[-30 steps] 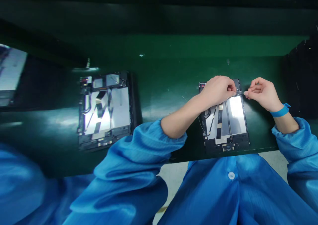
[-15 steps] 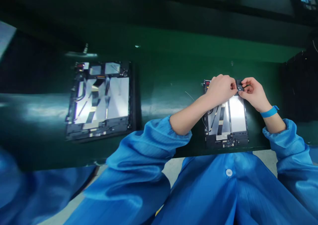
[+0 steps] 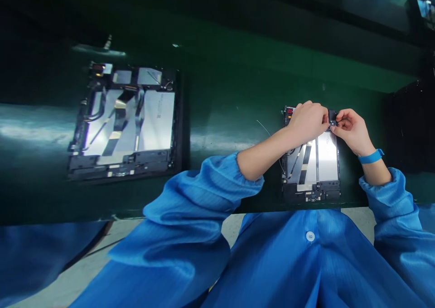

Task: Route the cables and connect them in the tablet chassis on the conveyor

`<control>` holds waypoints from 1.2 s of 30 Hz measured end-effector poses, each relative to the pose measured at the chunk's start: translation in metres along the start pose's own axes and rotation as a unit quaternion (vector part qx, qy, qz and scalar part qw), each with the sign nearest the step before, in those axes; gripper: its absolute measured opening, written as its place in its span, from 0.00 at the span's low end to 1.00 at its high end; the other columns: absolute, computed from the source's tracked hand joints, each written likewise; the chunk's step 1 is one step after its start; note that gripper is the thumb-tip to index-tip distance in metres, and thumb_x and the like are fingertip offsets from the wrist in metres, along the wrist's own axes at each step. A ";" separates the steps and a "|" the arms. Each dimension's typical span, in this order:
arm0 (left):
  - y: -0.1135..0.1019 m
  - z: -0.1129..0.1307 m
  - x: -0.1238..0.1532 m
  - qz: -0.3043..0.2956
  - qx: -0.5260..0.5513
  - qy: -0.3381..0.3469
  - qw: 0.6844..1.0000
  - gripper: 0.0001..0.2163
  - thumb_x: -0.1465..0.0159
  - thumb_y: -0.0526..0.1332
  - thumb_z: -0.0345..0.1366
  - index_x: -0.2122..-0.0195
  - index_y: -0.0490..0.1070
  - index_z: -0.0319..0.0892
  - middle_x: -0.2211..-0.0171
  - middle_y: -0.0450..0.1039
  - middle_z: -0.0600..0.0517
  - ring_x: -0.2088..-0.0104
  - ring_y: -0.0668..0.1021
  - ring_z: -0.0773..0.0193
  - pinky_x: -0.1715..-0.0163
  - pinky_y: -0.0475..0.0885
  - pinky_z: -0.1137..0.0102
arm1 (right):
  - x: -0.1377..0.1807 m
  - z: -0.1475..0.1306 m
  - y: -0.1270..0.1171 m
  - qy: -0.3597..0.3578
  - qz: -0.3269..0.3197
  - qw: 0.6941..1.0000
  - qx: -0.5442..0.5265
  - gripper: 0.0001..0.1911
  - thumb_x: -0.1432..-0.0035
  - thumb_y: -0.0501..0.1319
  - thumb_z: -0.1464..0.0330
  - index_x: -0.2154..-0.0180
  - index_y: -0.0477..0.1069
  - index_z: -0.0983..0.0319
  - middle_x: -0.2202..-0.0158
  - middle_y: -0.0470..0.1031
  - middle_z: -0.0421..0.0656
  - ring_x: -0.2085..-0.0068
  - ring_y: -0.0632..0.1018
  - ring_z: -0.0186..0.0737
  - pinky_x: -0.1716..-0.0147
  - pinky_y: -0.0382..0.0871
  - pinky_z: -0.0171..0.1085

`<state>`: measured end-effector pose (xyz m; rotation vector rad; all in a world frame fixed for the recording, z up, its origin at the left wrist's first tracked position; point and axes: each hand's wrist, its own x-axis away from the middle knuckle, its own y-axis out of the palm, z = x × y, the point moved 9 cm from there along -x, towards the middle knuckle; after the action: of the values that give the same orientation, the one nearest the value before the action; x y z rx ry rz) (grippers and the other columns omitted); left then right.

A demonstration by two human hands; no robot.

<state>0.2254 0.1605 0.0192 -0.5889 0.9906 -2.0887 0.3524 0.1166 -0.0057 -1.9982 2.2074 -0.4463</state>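
Note:
An opened tablet (image 3: 317,172) with silver plates and dark ribbon cables lies on the green belt (image 3: 231,113) right in front of me. Both my hands meet at its far right corner. My left hand (image 3: 307,120) rests curled on the tablet's top edge, fingertips pressed down near a small dark part (image 3: 331,117). My right hand (image 3: 351,129), with a blue wrist strap, pinches at that same small part. What the fingertips hold is too small to name.
A second opened tablet (image 3: 125,120) lies on the belt to the left. A thin wire (image 3: 263,127) lies on the belt beside my left forearm. Another person's blue sleeve (image 3: 41,253) shows at the lower left. Dark equipment (image 3: 411,122) stands at the right.
My right hand has moved left from beside the tablet onto its top right corner and closed into a pinch next to my left hand. The view has shifted, and the left tablet looks nearer.

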 end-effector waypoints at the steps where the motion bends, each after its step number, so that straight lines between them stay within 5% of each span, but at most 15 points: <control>1: 0.000 0.001 0.000 -0.003 0.001 0.000 1.000 0.07 0.36 0.62 0.30 0.64 0.80 0.40 0.61 0.81 0.43 0.50 0.78 0.45 0.47 0.70 0.53 | -0.001 -0.001 0.000 -0.003 0.001 1.000 0.010 0.20 0.58 0.70 0.65 0.63 0.65 0.56 0.65 0.68 0.35 0.69 0.70 0.32 0.69 0.65 0.34; 5: -0.024 -0.002 0.015 0.056 0.029 0.028 0.998 0.12 0.35 0.62 0.31 0.52 0.78 0.39 0.51 0.78 0.41 0.47 0.78 0.47 0.46 0.71 0.55 | -0.004 -0.001 -0.002 -0.005 0.020 0.999 0.041 0.21 0.59 0.71 0.66 0.62 0.66 0.57 0.65 0.69 0.35 0.71 0.69 0.30 0.70 0.66 0.34; 8: -0.054 -0.036 0.046 0.128 0.024 -0.012 0.991 0.18 0.34 0.59 0.30 0.43 0.73 0.39 0.55 0.78 0.44 0.53 0.79 0.51 0.50 0.72 0.60 | -0.003 0.002 -0.017 0.015 0.087 0.996 -0.028 0.19 0.55 0.70 0.65 0.61 0.67 0.56 0.65 0.70 0.35 0.74 0.67 0.29 0.74 0.65 0.33; 11: -0.049 -0.080 0.078 0.043 -0.025 -0.077 0.996 0.17 0.37 0.60 0.29 0.47 0.75 0.43 0.71 0.76 0.52 0.68 0.77 0.56 0.65 0.68 0.65 | 0.006 -0.013 -0.018 -0.007 0.132 0.989 -0.071 0.13 0.48 0.68 0.67 0.61 0.68 0.55 0.66 0.72 0.35 0.74 0.68 0.30 0.74 0.65 0.33; 14: -0.028 -0.093 0.108 -0.066 -0.055 -0.050 0.995 0.09 0.39 0.61 0.30 0.59 0.77 0.47 0.77 0.74 0.55 0.76 0.74 0.60 0.73 0.61 0.66 | 0.020 -0.042 0.030 -0.027 0.007 1.000 -0.008 0.11 0.45 0.67 0.68 0.59 0.71 0.56 0.63 0.78 0.39 0.70 0.76 0.34 0.69 0.72 0.35; 17: -0.040 -0.071 0.130 0.025 -0.071 0.012 0.997 0.08 0.32 0.58 0.34 0.63 0.78 0.46 0.71 0.77 0.51 0.71 0.77 0.59 0.69 0.66 0.66 | 0.041 -0.063 0.099 -0.028 -0.177 0.981 0.068 0.13 0.46 0.69 0.69 0.57 0.74 0.57 0.61 0.82 0.40 0.70 0.78 0.34 0.66 0.75 0.37; 19: -0.051 -0.047 0.144 0.093 -0.075 0.069 0.990 0.13 0.27 0.54 0.36 0.60 0.79 0.46 0.67 0.79 0.48 0.65 0.79 0.57 0.63 0.71 0.64 | 0.052 -0.071 0.127 -0.049 -0.245 0.963 0.104 0.09 0.46 0.68 0.73 0.62 0.74 0.58 0.66 0.82 0.37 0.71 0.78 0.33 0.65 0.74 0.36; 22: -0.056 -0.025 0.159 0.137 -0.025 0.108 0.984 0.13 0.25 0.53 0.36 0.52 0.79 0.47 0.61 0.80 0.47 0.61 0.80 0.57 0.58 0.74 0.64 | 0.056 -0.077 0.129 -0.091 -0.262 0.952 0.132 0.06 0.45 0.65 0.75 0.68 0.72 0.58 0.72 0.79 0.35 0.71 0.77 0.33 0.65 0.72 0.34; 24: -0.057 -0.033 0.163 0.178 0.056 0.063 0.980 0.16 0.28 0.56 0.33 0.41 0.74 0.48 0.56 0.79 0.48 0.64 0.78 0.62 0.59 0.75 0.66 | 0.055 -0.075 0.118 -0.108 -0.271 0.945 0.151 0.05 0.44 0.66 0.74 0.66 0.74 0.59 0.73 0.79 0.35 0.72 0.76 0.33 0.67 0.71 0.33; 26: -0.046 -0.051 0.164 0.188 0.168 -0.005 0.968 0.25 0.31 0.60 0.30 0.33 0.65 0.48 0.53 0.76 0.49 0.69 0.76 0.68 0.64 0.75 0.69 | 0.053 -0.072 0.109 -0.131 -0.290 0.932 0.175 0.05 0.44 0.67 0.74 0.64 0.76 0.59 0.73 0.79 0.35 0.74 0.75 0.32 0.69 0.69 0.33; 30: 0.005 -0.072 0.158 0.069 0.389 -0.098 0.914 0.34 0.38 0.66 0.28 0.32 0.59 0.50 0.54 0.70 0.52 0.76 0.73 0.75 0.73 0.73 0.73 | 0.051 -0.081 0.106 -0.249 -0.273 0.903 0.218 0.04 0.38 0.66 0.74 0.64 0.77 0.60 0.70 0.81 0.39 0.69 0.76 0.35 0.65 0.69 0.35; 36: 0.031 -0.078 0.160 0.045 0.496 -0.159 0.853 0.33 0.42 0.66 0.25 0.35 0.61 0.50 0.54 0.66 0.54 0.77 0.73 0.77 0.75 0.71 0.74 | 0.050 -0.081 0.126 -0.380 -0.247 0.853 0.260 0.10 0.29 0.58 0.73 0.62 0.77 0.60 0.65 0.82 0.44 0.64 0.76 0.42 0.59 0.70 0.42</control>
<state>0.0878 0.0589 -0.0375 -0.2974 -0.2929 -1.9889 0.2032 0.0875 0.0378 -1.9242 0.9725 -0.1985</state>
